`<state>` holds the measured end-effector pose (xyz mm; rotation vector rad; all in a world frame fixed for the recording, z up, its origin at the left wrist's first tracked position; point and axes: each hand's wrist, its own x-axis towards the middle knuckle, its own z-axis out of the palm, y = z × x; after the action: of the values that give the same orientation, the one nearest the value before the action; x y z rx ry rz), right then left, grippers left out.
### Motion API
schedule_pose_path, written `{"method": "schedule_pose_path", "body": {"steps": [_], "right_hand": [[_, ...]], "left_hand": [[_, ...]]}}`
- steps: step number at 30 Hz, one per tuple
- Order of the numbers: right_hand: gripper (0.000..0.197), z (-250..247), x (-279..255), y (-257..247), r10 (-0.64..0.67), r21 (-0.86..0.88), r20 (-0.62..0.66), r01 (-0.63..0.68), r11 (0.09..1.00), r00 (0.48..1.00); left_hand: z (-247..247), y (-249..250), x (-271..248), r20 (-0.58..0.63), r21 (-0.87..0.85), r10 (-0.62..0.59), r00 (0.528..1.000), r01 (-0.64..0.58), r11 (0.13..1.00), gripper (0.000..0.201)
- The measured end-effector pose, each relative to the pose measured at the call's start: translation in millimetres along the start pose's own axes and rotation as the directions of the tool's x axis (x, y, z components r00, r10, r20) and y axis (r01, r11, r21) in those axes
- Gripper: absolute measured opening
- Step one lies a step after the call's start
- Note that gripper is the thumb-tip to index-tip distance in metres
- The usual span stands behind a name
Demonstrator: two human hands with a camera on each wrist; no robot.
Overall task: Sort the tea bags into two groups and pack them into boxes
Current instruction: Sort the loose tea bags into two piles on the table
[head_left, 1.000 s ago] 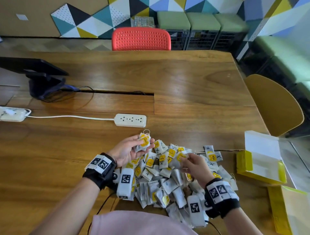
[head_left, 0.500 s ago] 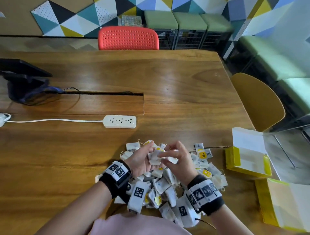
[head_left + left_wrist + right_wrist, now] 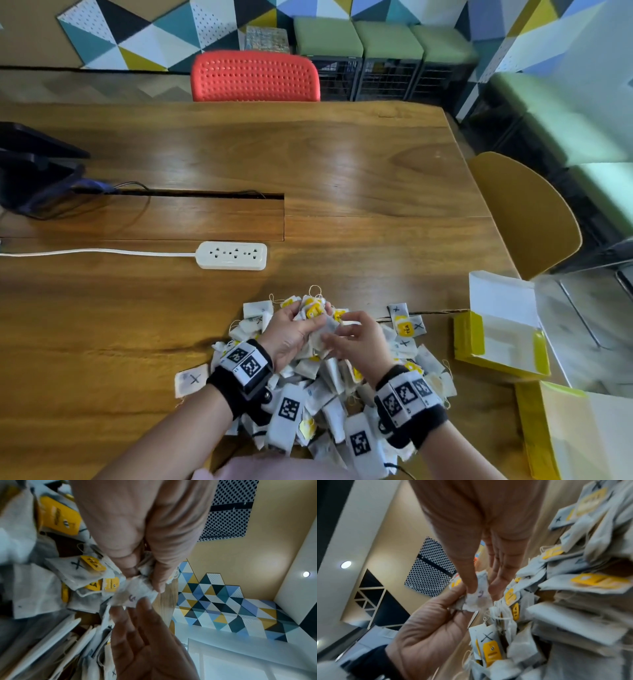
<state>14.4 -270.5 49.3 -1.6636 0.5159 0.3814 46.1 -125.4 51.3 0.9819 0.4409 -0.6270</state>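
Note:
A heap of white tea bags [image 3: 322, 383], some with yellow tags and some marked X, lies at the table's near edge. My left hand [image 3: 308, 318] holds a small bunch of tea bags [image 3: 312, 307] just above the heap. My right hand [image 3: 337, 329] meets it and pinches a crumpled tea bag [image 3: 328, 327] that both hands hold. The left wrist view shows my left hand [image 3: 145, 582] pinching that tea bag [image 3: 135, 593]. In the right wrist view my right hand [image 3: 481, 589] has its thumb on the tea bag [image 3: 477, 600].
An open yellow box [image 3: 466, 339] with a raised white lid stands right of the heap, and a second yellow box [image 3: 534, 431] sits nearer me. One tea bag marked X [image 3: 191, 378] lies alone to the left. A white power strip [image 3: 233, 255] lies further back.
My hands have come together over the heap. The right hand left the pile and now pinches a tea bag held by the left. The head view has shifted right.

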Motion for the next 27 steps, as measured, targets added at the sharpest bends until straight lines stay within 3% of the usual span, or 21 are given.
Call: {"method": "schedule_pose_path", "body": {"steps": [2,6,10,14,17,19,21,24,25,27], "right_hand": [[0.04,-1.4,15.2,-6.9,0.055,0.082,0.05,-0.059,0.995,0.997],[0.021,-8.1,60.4,-31.8,-0.006,-0.046,0.092,0.01,0.999,0.996],[0.021,-30.5,118.2,-51.2,-0.082,-0.241,-0.149,0.044,0.969,0.985],[0.031,-70.5,154.3,-38.7,0.021,-0.14,-0.281,-0.063,0.988,0.959],[0.035,-93.5,149.6,-25.0,0.07,-0.068,-0.335,-0.098,0.993,0.94],[0.028,-103.2,138.2,-14.6,0.074,-0.025,-0.331,-0.087,0.996,0.941],[0.026,-109.4,123.8,-3.7,0.044,-0.031,-0.338,-0.058,0.998,0.94],[0.019,-117.9,95.3,5.4,-0.043,-0.193,-0.32,-0.02,0.981,0.947],[0.016,-120.6,85.0,8.8,-0.074,-0.242,-0.293,0.001,0.97,0.953],[0.01,-125.4,65.0,18.3,-0.142,-0.359,-0.242,0.047,0.932,0.96]], "left_hand": [[2.8,2.1,6.8,-0.034,0.001,0.054,0.998,-0.054,0.999,0.019],[-3.5,14.7,25.5,-0.169,-0.041,0.098,0.981,-0.106,0.993,0.015],[-13.3,27.1,45.1,-0.203,-0.031,0.053,0.978,-0.06,0.998,0.019],[-6.3,34.6,62.8,-0.19,0.195,0.043,0.981,-0.006,0.981,0.028],[6.7,46.7,82.5,-0.182,0.481,0.133,0.974,-0.03,0.876,0.038],[12.9,56.4,102.7,-0.165,0.706,0.25,0.954,-0.063,0.705,0.041],[12.7,65.3,121.1,-0.199,0.819,0.367,0.909,-0.051,0.572,0.043],[5.7,66.9,130.9,-0.29,0.825,0.466,0.836,-0.029,0.565,0.039],[4.4,62.9,127.6,-0.28,0.819,0.479,0.832,-0.054,0.572,0.032],[3.8,47.9,113.9,-0.175,0.839,0.457,0.872,-0.111,0.533,0.019]]}}
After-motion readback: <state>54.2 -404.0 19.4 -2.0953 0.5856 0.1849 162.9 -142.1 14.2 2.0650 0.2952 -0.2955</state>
